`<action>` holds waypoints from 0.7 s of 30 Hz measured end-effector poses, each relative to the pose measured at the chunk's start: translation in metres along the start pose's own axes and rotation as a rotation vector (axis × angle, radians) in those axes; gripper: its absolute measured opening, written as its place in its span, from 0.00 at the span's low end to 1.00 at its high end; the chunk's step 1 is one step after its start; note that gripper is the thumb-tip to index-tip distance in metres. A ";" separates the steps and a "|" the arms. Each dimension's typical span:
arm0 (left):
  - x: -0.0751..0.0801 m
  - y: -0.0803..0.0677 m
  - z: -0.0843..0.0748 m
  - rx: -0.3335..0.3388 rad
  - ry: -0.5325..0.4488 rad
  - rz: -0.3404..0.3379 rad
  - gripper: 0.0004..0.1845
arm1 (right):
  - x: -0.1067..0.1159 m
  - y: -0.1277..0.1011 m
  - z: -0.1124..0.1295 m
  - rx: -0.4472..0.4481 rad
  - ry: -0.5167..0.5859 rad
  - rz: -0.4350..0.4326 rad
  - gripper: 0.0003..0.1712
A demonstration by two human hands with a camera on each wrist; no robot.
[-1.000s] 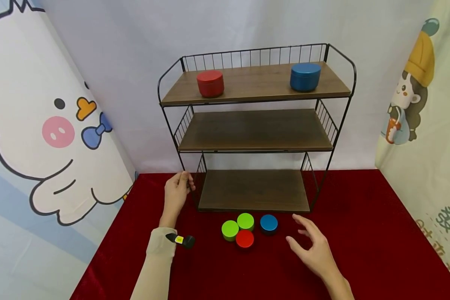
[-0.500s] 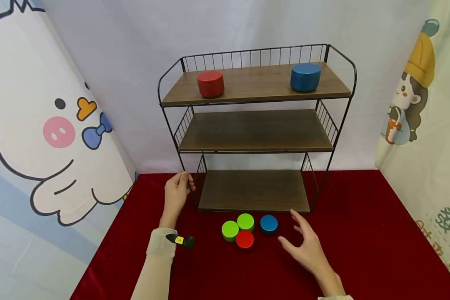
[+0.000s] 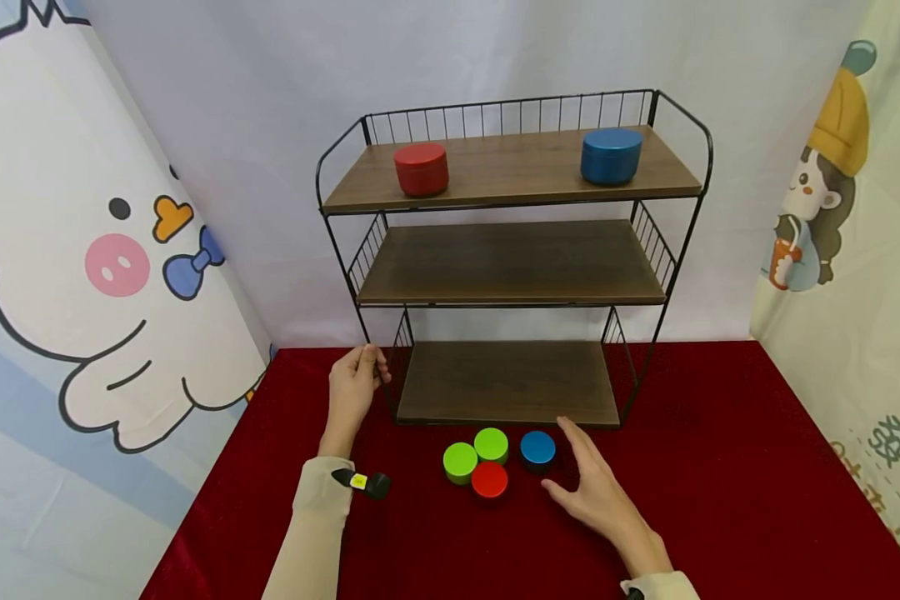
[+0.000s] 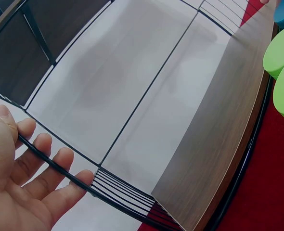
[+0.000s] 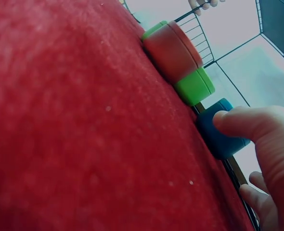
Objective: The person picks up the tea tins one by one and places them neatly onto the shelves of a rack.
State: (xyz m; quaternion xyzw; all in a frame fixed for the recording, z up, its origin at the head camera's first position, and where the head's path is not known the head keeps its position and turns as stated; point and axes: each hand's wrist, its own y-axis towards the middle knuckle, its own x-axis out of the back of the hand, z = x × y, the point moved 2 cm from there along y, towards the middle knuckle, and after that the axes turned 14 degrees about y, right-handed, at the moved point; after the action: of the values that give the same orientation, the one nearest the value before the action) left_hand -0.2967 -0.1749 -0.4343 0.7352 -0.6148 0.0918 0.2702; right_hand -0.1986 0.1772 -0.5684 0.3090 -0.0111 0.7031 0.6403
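A three-tier rack (image 3: pixel 510 262) with wooden shelves and a black wire frame stands at the back. My left hand (image 3: pixel 352 390) grips its left front post (image 4: pixel 55 164); the fingers pass behind the wire in the left wrist view. Before the rack sit small round lidded tins: a blue tin (image 3: pixel 537 447), a red tin (image 3: pixel 490 480) and two green ones, the left green tin (image 3: pixel 460 463) and the rear green tin (image 3: pixel 491 444). My right hand (image 3: pixel 598 493) is just right of the blue tin, thumb and fingers spread apart. In the right wrist view the thumb overlaps the blue tin.
On the top shelf stand a larger red tin (image 3: pixel 422 169) at the left and a larger blue tin (image 3: pixel 611 157) at the right. Dark red cloth (image 3: pixel 727 467) covers the table. Printed curtains hang at both sides and a pale one behind.
My right hand has moved left across the cloth, closer to the blue tin, its fingers still spread. The left hand keeps its place on the post, and the tins have not moved.
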 end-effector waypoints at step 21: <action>-0.011 0.013 0.031 -0.039 0.002 -0.059 0.28 | -0.007 0.009 -0.002 -0.020 -0.027 0.101 0.52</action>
State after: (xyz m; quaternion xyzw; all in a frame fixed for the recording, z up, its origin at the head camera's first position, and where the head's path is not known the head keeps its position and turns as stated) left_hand -0.3176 -0.1825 -0.4617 0.7475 -0.5944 0.0726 0.2875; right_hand -0.2080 0.1702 -0.5694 0.3111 -0.0421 0.7302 0.6069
